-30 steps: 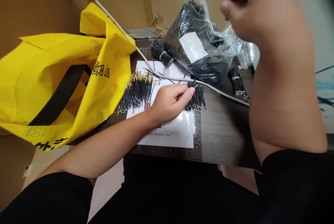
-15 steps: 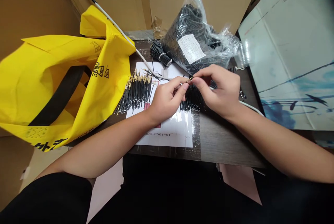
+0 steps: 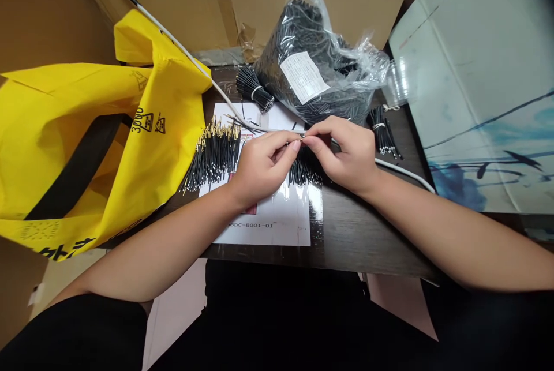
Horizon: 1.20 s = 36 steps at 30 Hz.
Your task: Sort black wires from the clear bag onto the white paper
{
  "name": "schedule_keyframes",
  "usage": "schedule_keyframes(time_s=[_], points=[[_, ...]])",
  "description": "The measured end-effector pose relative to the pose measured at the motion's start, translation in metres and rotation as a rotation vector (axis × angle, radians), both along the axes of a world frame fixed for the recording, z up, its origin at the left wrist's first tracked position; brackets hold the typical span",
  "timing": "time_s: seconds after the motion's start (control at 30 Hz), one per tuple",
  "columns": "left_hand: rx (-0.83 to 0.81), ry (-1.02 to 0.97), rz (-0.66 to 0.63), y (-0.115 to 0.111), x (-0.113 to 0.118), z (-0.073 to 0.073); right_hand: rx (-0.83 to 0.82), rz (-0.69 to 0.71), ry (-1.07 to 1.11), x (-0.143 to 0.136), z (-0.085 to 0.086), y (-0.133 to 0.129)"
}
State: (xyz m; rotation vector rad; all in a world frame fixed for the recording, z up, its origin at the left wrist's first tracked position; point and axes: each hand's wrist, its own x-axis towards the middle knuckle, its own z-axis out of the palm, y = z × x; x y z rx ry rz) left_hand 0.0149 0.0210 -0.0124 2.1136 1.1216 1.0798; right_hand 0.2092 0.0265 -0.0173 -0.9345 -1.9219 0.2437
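Note:
My left hand point(image 3: 265, 166) and my right hand point(image 3: 346, 154) meet fingertip to fingertip above the printed sheet point(image 3: 281, 229). Each hand pinches with thumb and forefinger. Between them is a tiny gold-coloured piece, mostly covered by the fingers; which hand grips it is hard to make out. Left of my left hand lies a pile of short black wires point(image 3: 215, 154) with gold tips. More black wires point(image 3: 303, 172) with silvery ends lie beneath and between the hands.
Behind the hands stands a clear bag of black pieces point(image 3: 298, 36), beside a tied black bundle point(image 3: 254, 89). Another tied bundle point(image 3: 384, 133) lies right. A white cable point(image 3: 216, 85) crosses the table point(image 3: 367, 238). A yellow bag point(image 3: 173, 128) is at left, cardboard point(image 3: 359, 2) behind.
The view has shifted slightly, so the scene sits further left. My right hand's fingers have drawn closer to my left fingertips, and the tied bundle at right now shows more fully.

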Motion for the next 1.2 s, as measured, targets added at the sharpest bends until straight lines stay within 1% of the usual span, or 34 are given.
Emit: schedule_keyframes(time_s=[0.3,0.5,0.6,0.77,1.0,1.2], points=[[0.001,-0.016,0.020,0.001,0.000,0.001,-0.002,-0.022,0.007,0.002,-0.001,0.001],[0.066,-0.002,-0.012,0.001,0.000,-0.001,-0.023,0.063,0.005,0.003,-0.001,0.001],[0.037,-0.023,-0.023,0.001,0.001,-0.001,-0.032,0.047,0.051,0.001,-0.001,0.002],[-0.059,-0.113,-0.056,0.000,0.004,0.002,0.014,0.000,0.082,-0.003,-0.003,0.001],[-0.118,-0.187,-0.028,0.000,0.004,0.000,0.019,0.101,0.038,-0.008,-0.004,-0.005],[-0.112,-0.150,-0.007,0.003,0.001,-0.002,0.041,0.074,-0.101,-0.003,-0.007,-0.001]])
